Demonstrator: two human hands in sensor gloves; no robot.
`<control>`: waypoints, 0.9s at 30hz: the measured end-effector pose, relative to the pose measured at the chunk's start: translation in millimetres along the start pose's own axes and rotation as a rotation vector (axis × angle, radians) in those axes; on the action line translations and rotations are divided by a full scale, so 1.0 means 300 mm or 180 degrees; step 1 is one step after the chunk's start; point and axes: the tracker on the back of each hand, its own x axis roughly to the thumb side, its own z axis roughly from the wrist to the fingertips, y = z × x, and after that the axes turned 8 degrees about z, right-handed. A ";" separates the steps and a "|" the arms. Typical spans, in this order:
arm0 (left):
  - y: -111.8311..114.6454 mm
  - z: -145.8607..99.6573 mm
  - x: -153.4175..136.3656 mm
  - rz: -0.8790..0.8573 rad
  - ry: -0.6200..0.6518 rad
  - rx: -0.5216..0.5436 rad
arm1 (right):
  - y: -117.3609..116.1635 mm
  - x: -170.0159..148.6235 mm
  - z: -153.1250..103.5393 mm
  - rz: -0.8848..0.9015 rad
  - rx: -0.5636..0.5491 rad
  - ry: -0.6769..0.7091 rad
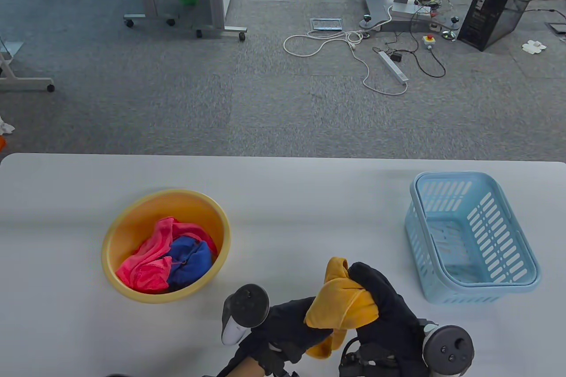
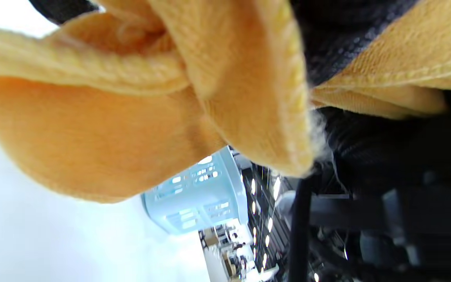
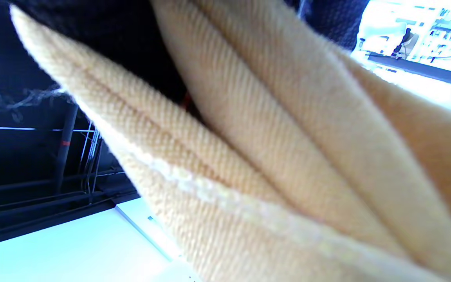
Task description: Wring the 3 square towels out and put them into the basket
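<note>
Both gloved hands grip a bunched yellow towel (image 1: pixel 342 306) above the table's front edge. My left hand (image 1: pixel 294 330) holds its lower end, my right hand (image 1: pixel 376 295) wraps round its upper part. The cloth fills the left wrist view as yellow towel (image 2: pixel 131 102) and the right wrist view as yellow towel (image 3: pixel 288 168). A pink towel (image 1: pixel 148 260) and a blue towel (image 1: pixel 190 262) lie crumpled in the yellow basin (image 1: pixel 132 218) at the left. The light blue basket (image 1: pixel 508 235) stands at the right with no towel in it; it shows small as basket (image 2: pixel 198 199) in the left wrist view.
The white table (image 1: pixel 287 200) stretches between basin and basket. Beyond its far edge lies grey carpet with cables, a power strip (image 1: pixel 393 66), a black computer case (image 1: pixel 502 3) and wheeled frames.
</note>
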 end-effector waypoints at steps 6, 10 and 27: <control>-0.045 -0.017 -0.001 -0.0113 -0.0062 0.0388 | 0.022 -0.010 0.003 -0.0021 -0.0074 -0.0069; -0.054 -0.020 -0.006 -0.1043 -0.0076 0.0520 | 0.016 -0.029 0.003 0.0229 -0.0101 -0.0220; -0.126 -0.057 0.004 -0.1463 0.0037 0.1091 | -0.053 -0.102 0.001 0.0238 0.0173 -0.0567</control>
